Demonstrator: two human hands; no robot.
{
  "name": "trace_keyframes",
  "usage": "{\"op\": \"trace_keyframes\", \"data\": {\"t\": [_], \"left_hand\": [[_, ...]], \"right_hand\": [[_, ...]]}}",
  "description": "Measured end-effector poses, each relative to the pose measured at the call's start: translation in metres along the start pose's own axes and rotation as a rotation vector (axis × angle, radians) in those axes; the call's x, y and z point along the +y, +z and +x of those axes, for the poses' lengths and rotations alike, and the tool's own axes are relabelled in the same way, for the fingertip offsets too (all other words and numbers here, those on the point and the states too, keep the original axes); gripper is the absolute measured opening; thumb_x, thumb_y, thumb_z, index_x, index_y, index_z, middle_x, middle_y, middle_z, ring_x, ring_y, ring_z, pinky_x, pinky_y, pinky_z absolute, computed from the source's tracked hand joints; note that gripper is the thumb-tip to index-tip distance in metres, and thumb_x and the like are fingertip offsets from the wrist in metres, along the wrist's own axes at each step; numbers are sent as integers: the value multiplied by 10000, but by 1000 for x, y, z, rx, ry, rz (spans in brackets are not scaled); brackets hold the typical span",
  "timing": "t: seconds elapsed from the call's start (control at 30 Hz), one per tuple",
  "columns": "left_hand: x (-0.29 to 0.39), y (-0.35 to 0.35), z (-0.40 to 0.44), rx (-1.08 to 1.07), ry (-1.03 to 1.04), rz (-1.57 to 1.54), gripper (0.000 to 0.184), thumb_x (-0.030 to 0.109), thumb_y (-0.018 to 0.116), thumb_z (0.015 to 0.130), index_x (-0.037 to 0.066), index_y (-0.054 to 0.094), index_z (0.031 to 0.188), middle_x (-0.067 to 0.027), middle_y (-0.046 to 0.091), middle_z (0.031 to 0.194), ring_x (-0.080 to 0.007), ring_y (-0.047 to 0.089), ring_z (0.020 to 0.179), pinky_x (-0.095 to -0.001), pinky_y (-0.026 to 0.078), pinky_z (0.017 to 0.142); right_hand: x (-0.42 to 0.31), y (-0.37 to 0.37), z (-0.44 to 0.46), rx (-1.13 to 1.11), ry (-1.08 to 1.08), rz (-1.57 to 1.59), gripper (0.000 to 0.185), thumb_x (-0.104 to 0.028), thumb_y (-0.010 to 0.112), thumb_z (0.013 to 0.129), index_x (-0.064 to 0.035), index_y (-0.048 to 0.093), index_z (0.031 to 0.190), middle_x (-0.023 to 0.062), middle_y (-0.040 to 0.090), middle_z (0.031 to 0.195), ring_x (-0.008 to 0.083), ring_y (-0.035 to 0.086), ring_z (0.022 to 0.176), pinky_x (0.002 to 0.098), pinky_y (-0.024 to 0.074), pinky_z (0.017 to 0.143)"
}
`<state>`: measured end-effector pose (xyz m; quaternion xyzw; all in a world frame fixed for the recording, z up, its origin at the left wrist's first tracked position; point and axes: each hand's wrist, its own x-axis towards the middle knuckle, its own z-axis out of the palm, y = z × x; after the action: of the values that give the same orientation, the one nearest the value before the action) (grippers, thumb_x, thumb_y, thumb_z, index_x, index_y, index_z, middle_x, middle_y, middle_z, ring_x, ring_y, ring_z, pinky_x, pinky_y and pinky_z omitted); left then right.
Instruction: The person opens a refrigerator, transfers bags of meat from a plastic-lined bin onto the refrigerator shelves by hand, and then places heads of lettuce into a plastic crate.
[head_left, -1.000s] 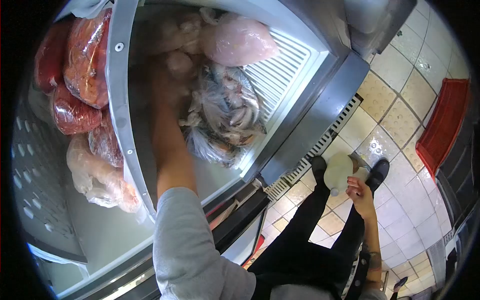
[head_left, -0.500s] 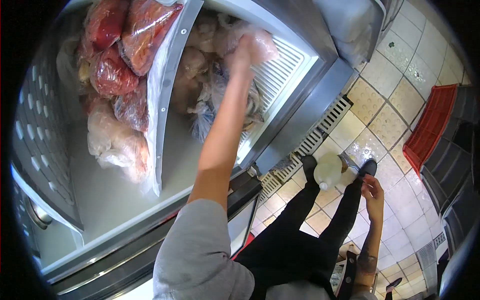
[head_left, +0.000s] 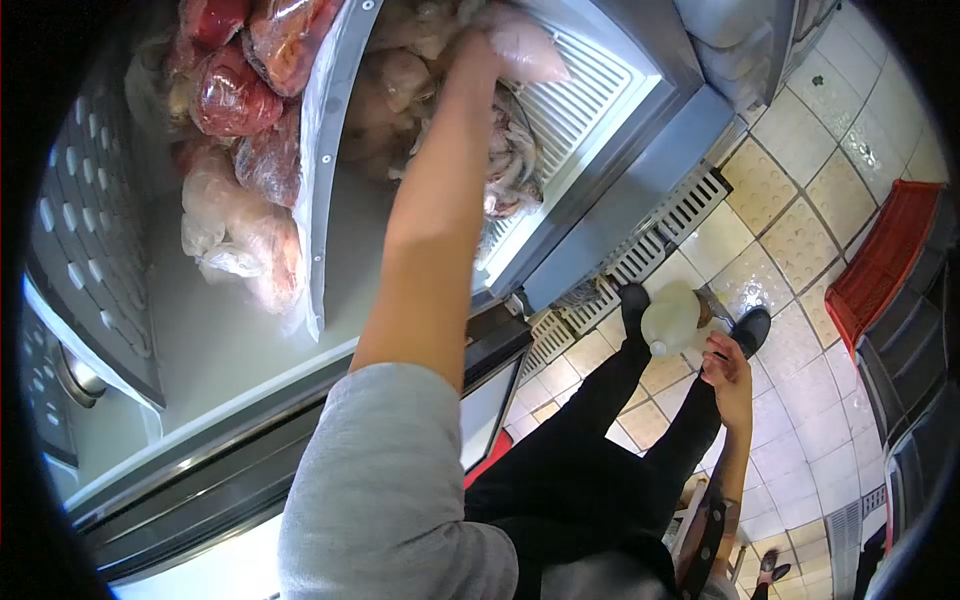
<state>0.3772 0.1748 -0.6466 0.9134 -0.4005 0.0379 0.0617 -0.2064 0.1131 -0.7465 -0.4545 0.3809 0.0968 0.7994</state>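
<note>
My left hand (head_left: pixel 474 48) reaches deep into the open freezer, beside a clear bag of pale meat (head_left: pixel 524 48). Its fingers are hidden and blurred, so their grip does not show. Under my forearm lies a bag of greyish, tentacle-like seafood (head_left: pixel 514 158), partly covered by the arm. More pale bagged pieces (head_left: pixel 402 80) are heaped to the left of my wrist. My right hand (head_left: pixel 727 366) hangs low above my right leg, fingers loosely bent and apart, with nothing seen in it.
A white divider (head_left: pixel 322 180) separates off wrapped red meat (head_left: pixel 236 92) and a pale bagged piece (head_left: pixel 245 230). A pale jug (head_left: pixel 671 322) stands on the tiled floor between my feet. Red and dark crates (head_left: pixel 885 260) line the right side. Another person's foot (head_left: pixel 772 568) shows at lower right.
My left arm has reached further into the freezer, and its hand is now less visible among the bags. My right hand has shifted slightly left in view. The whole view has shifted a little.
</note>
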Motion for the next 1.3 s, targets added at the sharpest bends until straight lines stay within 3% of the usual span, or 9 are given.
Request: {"op": "trace_keyframes", "data": {"t": [0.03,0.07,0.23,0.33,0.63,0.77,1.07,1.17,1.3], "left_hand": [[-13,1,-11,25,130,81,430,210,649,794,-16,575,1151,-170,643,1073,-255,622,975,-369,475,809],[-19,-4,-26,42,79,64,423,203,653,791,-19,579,1143,-174,648,1061,-255,628,964,-371,484,795],[-24,-78,-108,114,-559,-124,470,381,670,758,3,657,1038,-188,674,977,-281,647,936,-376,501,792],[-72,-113,-127,234,-724,-133,471,376,661,768,-2,647,1048,-190,668,989,-283,644,937,-379,500,796],[-205,-140,-103,339,-835,119,474,364,633,798,-18,617,1079,-195,650,1023,-291,633,940,-389,496,807],[-222,-125,-80,260,-860,204,475,358,620,812,-25,604,1093,-198,642,1039,-294,628,941,-393,495,812],[-192,-111,-93,104,-886,361,478,345,592,843,-40,575,1124,-203,623,1074,-302,618,943,-403,491,823],[-161,-103,-107,9,-885,392,478,341,582,853,-45,565,1134,-205,617,1085,-304,614,944,-406,490,826],[-69,-103,-136,-204,-896,410,480,336,570,866,-52,552,1148,-208,609,1101,-308,610,945,-410,488,831]], "right_hand": [[3,-2,2,-17,-43,-5,458,-182,609,859,-62,484,1282,62,532,1174,136,541,969,262,487,745],[9,-8,4,-32,-84,-14,462,-184,603,858,-63,481,1286,66,531,1178,141,543,974,266,489,748],[-18,-15,-3,-47,24,-20,470,-142,593,838,-86,480,1290,75,532,1202,147,553,971,278,497,750],[-19,-20,1,-50,70,-5,464,-86,599,813,-95,499,1265,61,539,1198,136,554,936,261,491,734],[31,-37,59,-100,47,-68,505,-231,654,829,-77,483,1278,60,551,1177,110,557,906,279,504,734],[44,-22,66,-90,141,-36,417,-29,585,827,-42,505,1236,64,556,1127,115,550,908,249,475,713],[-1,-29,40,48,11,-63,392,-97,606,849,-36,518,1226,62,576,1117,125,553,940,249,465,753],[-26,-55,-1,185,-93,-106,375,-137,602,867,-33,529,1220,64,584,1134,144,565,972,260,472,768],[-53,-83,-97,554,-197,-73,344,-64,585,877,-46,534,1217,57,591,1150,133,574,1012,248,492,751]]}}
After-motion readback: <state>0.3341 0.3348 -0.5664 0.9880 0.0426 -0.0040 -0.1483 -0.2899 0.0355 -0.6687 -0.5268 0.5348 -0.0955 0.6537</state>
